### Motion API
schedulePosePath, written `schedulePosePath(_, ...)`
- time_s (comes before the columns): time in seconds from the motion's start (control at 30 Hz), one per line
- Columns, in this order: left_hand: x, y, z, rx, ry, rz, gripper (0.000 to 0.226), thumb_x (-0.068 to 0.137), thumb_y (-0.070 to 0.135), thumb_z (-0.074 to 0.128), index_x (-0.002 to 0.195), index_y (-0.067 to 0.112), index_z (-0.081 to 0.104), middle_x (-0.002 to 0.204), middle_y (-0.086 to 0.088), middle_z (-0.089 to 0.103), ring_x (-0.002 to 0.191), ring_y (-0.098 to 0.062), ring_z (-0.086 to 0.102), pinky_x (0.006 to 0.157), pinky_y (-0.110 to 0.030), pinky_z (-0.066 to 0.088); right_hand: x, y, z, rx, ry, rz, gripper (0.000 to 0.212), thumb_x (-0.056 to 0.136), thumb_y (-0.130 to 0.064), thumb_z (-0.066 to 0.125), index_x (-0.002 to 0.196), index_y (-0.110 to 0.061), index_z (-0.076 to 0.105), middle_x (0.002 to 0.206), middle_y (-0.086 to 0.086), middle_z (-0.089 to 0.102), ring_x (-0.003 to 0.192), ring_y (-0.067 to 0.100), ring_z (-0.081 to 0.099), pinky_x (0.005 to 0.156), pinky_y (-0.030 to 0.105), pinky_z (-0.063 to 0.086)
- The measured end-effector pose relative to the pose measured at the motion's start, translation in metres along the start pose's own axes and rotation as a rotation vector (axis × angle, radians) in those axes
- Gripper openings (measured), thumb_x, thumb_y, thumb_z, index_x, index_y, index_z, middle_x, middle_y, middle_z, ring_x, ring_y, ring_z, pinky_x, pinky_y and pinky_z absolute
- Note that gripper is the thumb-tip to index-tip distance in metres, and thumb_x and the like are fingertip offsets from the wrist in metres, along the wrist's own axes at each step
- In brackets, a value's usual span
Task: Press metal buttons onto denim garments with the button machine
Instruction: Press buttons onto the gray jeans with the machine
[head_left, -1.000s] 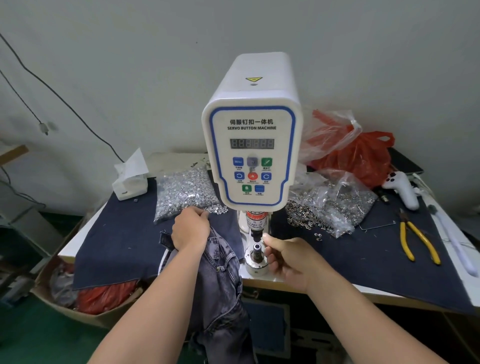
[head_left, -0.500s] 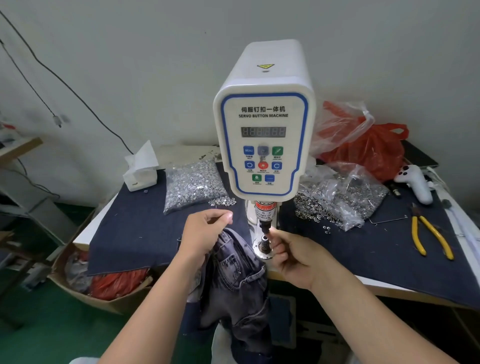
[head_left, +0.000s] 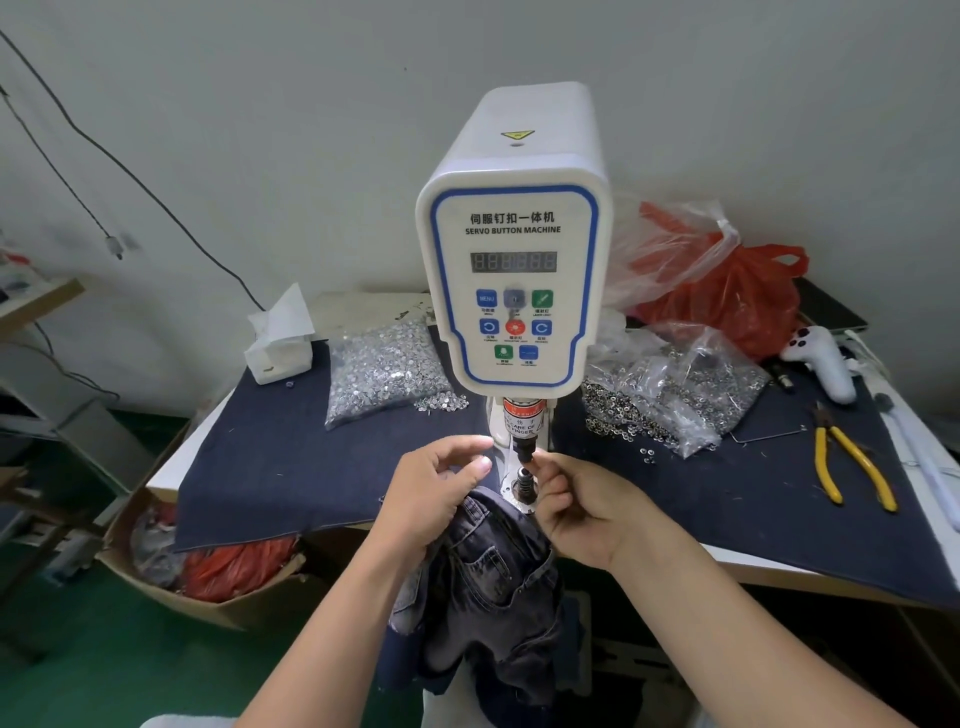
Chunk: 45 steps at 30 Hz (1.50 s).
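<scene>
The right hand (head_left: 582, 512) pinched something too small to identify at the button machine (head_left: 514, 280) die. Just left of the die, the left hand (head_left: 436, 493), fingers loosely curled and empty, rested on the denim garment (head_left: 493, 582).

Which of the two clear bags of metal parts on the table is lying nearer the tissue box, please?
The bag of flat silver buttons, left of the button machine, lies beside the tissue box; the ring-filled bag sits right.

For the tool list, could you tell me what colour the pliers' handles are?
Yellow; the pliers show in the head view.
</scene>
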<state>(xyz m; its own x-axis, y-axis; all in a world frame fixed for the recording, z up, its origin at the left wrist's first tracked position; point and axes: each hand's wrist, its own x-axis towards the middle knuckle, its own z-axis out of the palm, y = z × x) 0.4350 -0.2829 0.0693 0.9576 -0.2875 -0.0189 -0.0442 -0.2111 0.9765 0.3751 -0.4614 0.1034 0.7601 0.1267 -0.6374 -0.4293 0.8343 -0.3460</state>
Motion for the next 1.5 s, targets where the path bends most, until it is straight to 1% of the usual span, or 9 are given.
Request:
schedulePosePath(0.13, 0.000, -0.001, 0.002, 0.004, 0.036, 0.003, 0.010, 0.090, 0.019, 0.081, 0.093, 0.029, 0.079, 0.089, 0.011, 0.079, 0.081, 0.001, 0.069, 0.071, -0.009, 0.048, -0.002, 0.002, 0.002, 0.020, 0.012, -0.003, 0.021, 0.100, -0.008, 0.057, 0.080, -0.004, 0.058, 0.047, -0.006, 0.050, 0.030, 0.000, 0.043, 0.029, 0.011, 0.030)
schedulePosePath(0.4, -0.003, 0.005, 0.015, 0.020, -0.048, 0.046, 0.014, 0.093, 0.017, 0.078, 0.091, 0.030, 0.083, 0.092, 0.007, 0.080, 0.085, -0.002, 0.070, 0.077, -0.014, 0.051, -0.003, -0.001, -0.004, -0.042, -0.010, -0.038, 0.015, 0.100, -0.009, 0.058, 0.086, -0.006, 0.060, 0.051, -0.003, 0.053, 0.032, 0.001, 0.043, 0.030, 0.011, 0.031)
schedulePosePath(0.53, -0.001, 0.009, 0.021, 0.114, -0.025, 0.052, 0.010, 0.095, 0.025, 0.077, 0.087, 0.031, 0.080, 0.086, 0.017, 0.078, 0.078, 0.004, 0.067, 0.072, -0.009, 0.048, -0.002, -0.011, -0.018, -0.112, 0.018, -0.102, 0.022, 0.103, -0.015, 0.055, 0.100, 0.003, 0.068, 0.056, 0.000, 0.056, 0.035, 0.001, 0.042, 0.032, 0.012, 0.032)
schedulePosePath(0.77, 0.000, 0.012, 0.024, 0.346, -0.065, 0.056, 0.004, 0.092, 0.037, 0.079, 0.090, 0.037, 0.077, 0.067, 0.035, 0.064, 0.064, 0.013, 0.056, 0.060, -0.003, 0.039, 0.001, -0.025, -0.053, -0.042, 0.085, -0.116, 0.024, 0.105, -0.015, 0.051, 0.111, 0.004, 0.064, 0.057, -0.002, 0.055, 0.037, 0.002, 0.042, 0.034, 0.012, 0.034)
schedulePosePath(0.9, 0.004, 0.019, 0.025, 0.401, -0.080, 0.033, 0.007, 0.091, 0.039, 0.081, 0.085, 0.037, 0.077, 0.092, 0.027, 0.073, 0.080, 0.015, 0.063, 0.064, -0.001, 0.040, 0.003, -0.024, -0.061, -0.037, 0.092, -0.110, 0.025, 0.105, -0.016, 0.051, 0.112, 0.004, 0.065, 0.057, -0.003, 0.055, 0.037, 0.003, 0.042, 0.034, 0.014, 0.035)
schedulePosePath(1.07, 0.011, 0.028, 0.027, 0.473, -0.106, -0.028, 0.020, 0.089, 0.034, 0.082, 0.072, 0.038, 0.070, 0.085, 0.030, 0.068, 0.080, 0.018, 0.062, 0.065, -0.006, 0.040, 0.003, -0.024, -0.061, -0.046, 0.082, -0.115, 0.025, 0.104, -0.017, 0.053, 0.113, 0.003, 0.065, 0.057, -0.002, 0.055, 0.038, 0.003, 0.043, 0.035, 0.014, 0.035)
schedulePosePath(1.23, 0.018, 0.039, 0.029, 0.475, -0.126, -0.095, 0.021, 0.086, 0.029, 0.084, 0.071, 0.028, 0.070, 0.072, 0.016, 0.068, 0.069, 0.002, 0.062, 0.060, -0.016, 0.040, 0.002, -0.024, -0.061, -0.040, 0.075, -0.124, 0.025, 0.104, -0.016, 0.054, 0.112, 0.003, 0.066, 0.057, -0.001, 0.055, 0.037, 0.003, 0.042, 0.035, 0.014, 0.035)
schedulePosePath(1.37, 0.017, 0.043, 0.031, 0.454, -0.131, -0.125, 0.019, 0.084, 0.025, 0.085, 0.076, 0.011, 0.075, 0.071, 0.003, 0.071, 0.067, -0.011, 0.062, 0.066, -0.025, 0.046, 0.002, -0.024, -0.063, -0.049, 0.082, -0.135, 0.024, 0.104, -0.016, 0.054, 0.111, 0.004, 0.066, 0.057, -0.001, 0.055, 0.037, 0.003, 0.042, 0.035, 0.014, 0.035)
schedulePosePath(1.5, 0.017, 0.042, 0.029, 0.475, -0.119, -0.145, 0.022, 0.084, 0.028, 0.086, 0.067, 0.020, 0.076, 0.069, 0.015, 0.073, 0.066, -0.001, 0.067, 0.061, -0.019, 0.045, 0.002, -0.022, -0.062, -0.045, 0.078, -0.133, 0.024, 0.104, -0.015, 0.054, 0.112, 0.004, 0.066, 0.056, -0.001, 0.055, 0.037, 0.003, 0.042, 0.035, 0.014, 0.034)
